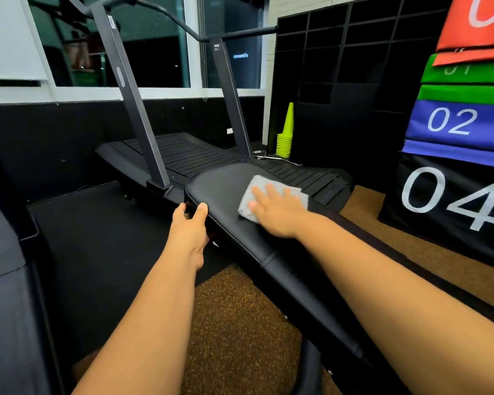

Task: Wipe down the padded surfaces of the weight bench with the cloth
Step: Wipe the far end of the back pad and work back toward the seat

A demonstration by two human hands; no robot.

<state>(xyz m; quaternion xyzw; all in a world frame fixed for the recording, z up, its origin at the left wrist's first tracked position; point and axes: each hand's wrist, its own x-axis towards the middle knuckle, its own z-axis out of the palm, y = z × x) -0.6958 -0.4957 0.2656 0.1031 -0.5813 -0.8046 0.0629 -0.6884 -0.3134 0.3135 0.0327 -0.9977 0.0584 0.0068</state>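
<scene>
The weight bench has a long black padded top that runs from the lower right up to the middle of the head view. A grey cloth lies flat on the far end of the pad. My right hand presses down on the cloth with straight, spread fingers. My left hand grips the pad's left edge, thumb on top and fingers curled under the rim. A seam crosses the pad nearer to me, below my right wrist.
A curved black treadmill stands just beyond the bench. A stack of yellow-green cones sits by the black shelving. Stacked numbered plyo boxes rise at the right. Another dark padded piece is at the left edge.
</scene>
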